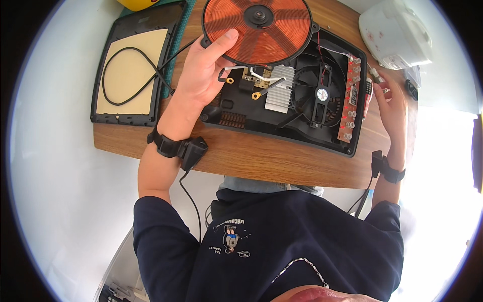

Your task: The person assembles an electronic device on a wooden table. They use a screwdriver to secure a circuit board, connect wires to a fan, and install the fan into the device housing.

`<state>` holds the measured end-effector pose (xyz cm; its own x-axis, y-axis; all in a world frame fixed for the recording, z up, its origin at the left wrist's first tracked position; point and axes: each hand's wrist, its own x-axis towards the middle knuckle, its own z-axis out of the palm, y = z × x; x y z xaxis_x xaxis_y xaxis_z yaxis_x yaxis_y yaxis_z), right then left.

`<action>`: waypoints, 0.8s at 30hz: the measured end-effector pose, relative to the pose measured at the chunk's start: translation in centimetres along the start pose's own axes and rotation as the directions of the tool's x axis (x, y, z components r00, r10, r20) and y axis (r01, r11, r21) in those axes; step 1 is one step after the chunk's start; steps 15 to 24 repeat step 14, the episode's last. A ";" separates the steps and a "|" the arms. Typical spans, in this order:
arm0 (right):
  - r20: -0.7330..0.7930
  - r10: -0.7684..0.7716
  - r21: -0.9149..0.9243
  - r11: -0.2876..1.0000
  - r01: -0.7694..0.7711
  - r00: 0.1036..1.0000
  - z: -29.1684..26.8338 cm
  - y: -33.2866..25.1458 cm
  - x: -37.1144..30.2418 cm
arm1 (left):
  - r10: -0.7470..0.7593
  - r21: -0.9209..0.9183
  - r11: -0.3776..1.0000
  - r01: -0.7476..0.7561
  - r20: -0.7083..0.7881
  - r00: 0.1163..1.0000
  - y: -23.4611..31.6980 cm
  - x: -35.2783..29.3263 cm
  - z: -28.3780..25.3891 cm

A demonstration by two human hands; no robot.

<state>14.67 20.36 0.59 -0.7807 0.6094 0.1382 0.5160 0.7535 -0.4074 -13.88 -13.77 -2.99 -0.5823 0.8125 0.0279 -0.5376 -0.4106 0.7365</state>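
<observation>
My left hand [204,68] grips the rim of a round copper induction coil [279,32], thumb on top. The coil is raised over the far part of an opened induction cooker base [236,108]. White and black leads with ring terminals [256,95] hang below it. Inside the base show a silver heat sink [280,95], a black fan [322,94] and a strip circuit board [348,108] with lit red lights. Just right of the base, my right hand [391,103] has its fingers curled at a slim tool [375,74] resembling a screwdriver; its lower end is hidden.
At left lies the cooker's black top cover [136,30], inner side up, with a black power cord [104,75] looped on it. A green mat [190,10] is partly beneath. A white rice cooker [395,32] stands far right on the wooden table [241,153]. Cables trail from both wrist straps.
</observation>
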 end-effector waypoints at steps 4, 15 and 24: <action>-0.049 -0.065 0.105 0.992 0.070 0.997 0.3 -2.3 -0.4 | 0.018 0.058 0.998 -0.014 -0.074 0.997 -0.2 -0.1 0.4; 0.259 -0.144 0.674 0.736 -0.072 0.955 1.9 -13.3 0.4 | -0.019 0.156 0.987 0.026 -0.045 0.999 0.0 -0.6 -0.3; 0.259 -0.144 0.674 0.736 -0.072 0.955 1.9 -13.3 0.4 | -0.019 0.156 0.987 0.026 -0.045 0.999 0.0 -0.6 -0.3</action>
